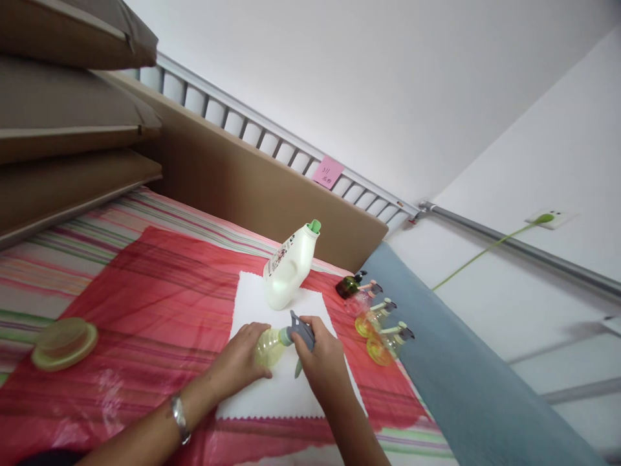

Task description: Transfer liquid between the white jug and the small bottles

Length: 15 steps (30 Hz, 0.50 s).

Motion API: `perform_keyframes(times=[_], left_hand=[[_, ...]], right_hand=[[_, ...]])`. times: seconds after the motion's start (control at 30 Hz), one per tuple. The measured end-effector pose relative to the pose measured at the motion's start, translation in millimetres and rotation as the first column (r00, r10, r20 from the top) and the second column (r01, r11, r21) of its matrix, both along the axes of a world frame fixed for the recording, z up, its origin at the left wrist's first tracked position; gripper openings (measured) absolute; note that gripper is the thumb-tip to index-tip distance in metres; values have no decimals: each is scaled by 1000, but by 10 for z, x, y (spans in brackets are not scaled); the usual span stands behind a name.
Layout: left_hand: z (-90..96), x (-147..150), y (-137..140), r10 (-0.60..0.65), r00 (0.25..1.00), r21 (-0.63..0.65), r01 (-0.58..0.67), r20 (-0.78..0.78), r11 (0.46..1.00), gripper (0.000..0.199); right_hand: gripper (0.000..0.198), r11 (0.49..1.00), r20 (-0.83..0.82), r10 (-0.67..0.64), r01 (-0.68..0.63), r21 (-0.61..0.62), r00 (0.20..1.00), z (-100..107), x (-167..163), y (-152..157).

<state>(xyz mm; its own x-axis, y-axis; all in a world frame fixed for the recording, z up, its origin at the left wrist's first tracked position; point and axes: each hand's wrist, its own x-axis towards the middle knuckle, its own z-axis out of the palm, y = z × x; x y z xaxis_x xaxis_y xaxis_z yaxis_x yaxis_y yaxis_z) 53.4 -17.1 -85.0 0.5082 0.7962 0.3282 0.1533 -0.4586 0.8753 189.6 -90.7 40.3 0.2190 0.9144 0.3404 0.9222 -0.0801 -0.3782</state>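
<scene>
My left hand (245, 356) is wrapped around a small clear yellow-green plastic bottle (269, 348), which leans with its neck toward the right. My right hand (320, 356) grips a grey funnel-like piece (301, 331) that meets the bottle's neck; the fingers partly cover it, so its full shape is hidden. Both hands are over a white sheet with zigzag edges (252, 304). Just beyond them, on the sheet, stands a large white jug (286, 275) with a handle and a green spout (314, 226).
Several pump bottles (383, 343), dark, pink and yellow, line the right side. A pale yellow round lid or dish (65, 343) is at left on the red plastic sheet (160, 310). Brown padded slabs (72, 97) rise at upper left; a brown board (252, 188) and radiator stand behind.
</scene>
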Motion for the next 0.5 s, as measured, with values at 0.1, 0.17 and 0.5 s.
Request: perform_keyframes(times=[0.1, 0.17, 0.5], left_hand=[[-22, 7, 9, -3, 1000, -13, 3, -13, 1000, 79], [-41, 8, 24, -15, 1000, -20, 14, -21, 1000, 79], [-29, -38, 93, -36, 999, -52, 37, 6, 998, 79]], right_hand=[[20, 1000, -16, -20, 20, -15, 1000, -29, -32, 13], [22, 997, -62, -29, 25, -67, 998, -10, -39, 12], [40, 942, 169, 334, -333, -31, 927, 354, 321, 1]])
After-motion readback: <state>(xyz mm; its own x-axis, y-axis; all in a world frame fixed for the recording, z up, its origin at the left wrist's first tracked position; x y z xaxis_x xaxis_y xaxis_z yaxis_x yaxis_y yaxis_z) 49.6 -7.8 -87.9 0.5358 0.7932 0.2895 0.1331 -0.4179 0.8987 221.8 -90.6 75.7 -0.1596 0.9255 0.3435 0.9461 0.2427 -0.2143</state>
